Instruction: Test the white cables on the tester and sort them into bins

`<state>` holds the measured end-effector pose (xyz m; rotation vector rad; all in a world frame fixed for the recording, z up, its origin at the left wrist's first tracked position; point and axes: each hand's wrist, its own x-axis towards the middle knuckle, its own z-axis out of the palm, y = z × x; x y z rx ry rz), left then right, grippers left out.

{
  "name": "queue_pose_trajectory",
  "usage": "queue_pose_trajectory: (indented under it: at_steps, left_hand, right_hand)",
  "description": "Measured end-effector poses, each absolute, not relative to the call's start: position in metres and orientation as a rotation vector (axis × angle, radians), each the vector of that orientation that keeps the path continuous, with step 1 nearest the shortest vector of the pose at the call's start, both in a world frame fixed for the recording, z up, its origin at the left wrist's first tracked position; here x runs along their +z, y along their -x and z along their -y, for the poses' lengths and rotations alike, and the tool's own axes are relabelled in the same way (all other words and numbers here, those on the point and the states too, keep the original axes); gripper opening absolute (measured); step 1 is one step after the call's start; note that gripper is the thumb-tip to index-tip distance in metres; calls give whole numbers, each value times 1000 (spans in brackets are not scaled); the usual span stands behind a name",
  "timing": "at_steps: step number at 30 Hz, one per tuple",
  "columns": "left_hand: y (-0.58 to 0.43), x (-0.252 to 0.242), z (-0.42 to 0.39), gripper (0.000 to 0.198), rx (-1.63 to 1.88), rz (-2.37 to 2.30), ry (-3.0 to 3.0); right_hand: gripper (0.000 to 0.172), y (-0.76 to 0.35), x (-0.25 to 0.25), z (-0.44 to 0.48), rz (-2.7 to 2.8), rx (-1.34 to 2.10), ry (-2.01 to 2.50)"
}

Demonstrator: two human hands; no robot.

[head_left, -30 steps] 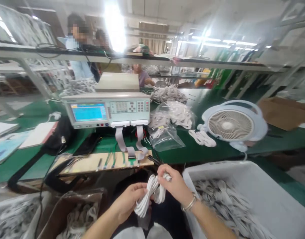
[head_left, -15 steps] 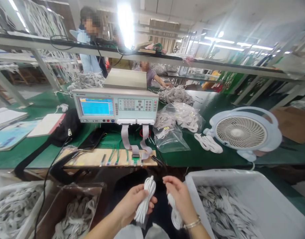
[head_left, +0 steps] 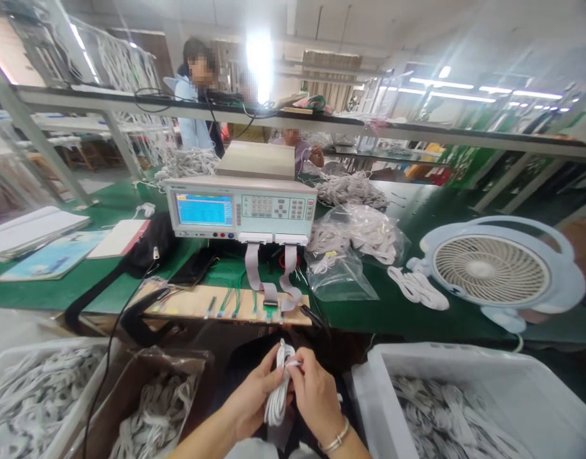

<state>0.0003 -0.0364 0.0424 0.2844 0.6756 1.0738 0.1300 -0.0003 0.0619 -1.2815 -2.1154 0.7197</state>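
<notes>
A white cable coiled into a long bundle (head_left: 277, 398) is upright, slightly tilted, in front of my body. My left hand (head_left: 257, 392) is closed around its left side. My right hand (head_left: 316, 392) is against the bundle's upper right, thumb and forefinger pinching a short white cable end (head_left: 293, 363). The right hand's other fingers are curled and mostly hidden. A bit of white shows beyond that hand, perhaps part of a second coil, but I cannot tell.
A tester (head_left: 240, 210) with ribbon cables stands behind a wooden board (head_left: 187, 304). A fan (head_left: 493, 268), bagged cables (head_left: 340, 274) and a loose coil (head_left: 417, 288) lie rightward. Bins of cables flank me: a white bin (head_left: 465, 357), a brown box (head_left: 106, 395) and another bin (head_left: 6, 363). Two people are beyond.
My right hand has moved left, from holding a separate white coil apart to pinching at the bundle in my left hand. The second coil is now mostly hidden. The view has shifted slightly.
</notes>
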Motion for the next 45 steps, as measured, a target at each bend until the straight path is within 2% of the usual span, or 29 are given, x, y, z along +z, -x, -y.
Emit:
queue_pose_trajectory:
  at_steps: [4, 8, 10, 15, 22, 28, 32, 38, 42, 45]
  left_hand:
    - [13, 45, 29, 59, 1120, -725, -441]
    - [30, 47, 15, 33, 1316, -1031, -676]
    - [36, 44, 8, 21, 1352, -1154, -743]
    - [44, 39, -1, 29, 1266, -1127, -662]
    - [55, 43, -5, 29, 1209, -1121, -431]
    - [46, 43, -14, 28, 1218, -1098, -331]
    - [33, 42, -17, 27, 1325, -1054, -217]
    - [18, 40, -16, 29, 1471, -943, -120]
    - [24, 44, -15, 28, 1375, -938, -157]
    - [31, 48, -16, 35, 1281, -993, -222]
  right_hand:
    - [19, -114, 60, -17, 1851, 1153, 1231]
    - [22, -99, 58, -35, 1565, 1519, 1166]
    - [24, -97, 57, -42, 1508, 1530, 1186]
    - [23, -97, 55, -55, 1518, 1506, 1191]
    - [31, -86, 50, -53, 1278, 1591, 1229]
    - [26, -101, 68, -46, 1665, 1439, 1179]
    - [24, -108, 75, -42, 1723, 1358, 1177]
    - [25, -105, 67, -39, 1485, 1486, 1170]
    - [28, -103, 59, -46, 1211, 1669, 1215]
    - [23, -102, 59, -53, 1201, 1732, 1195]
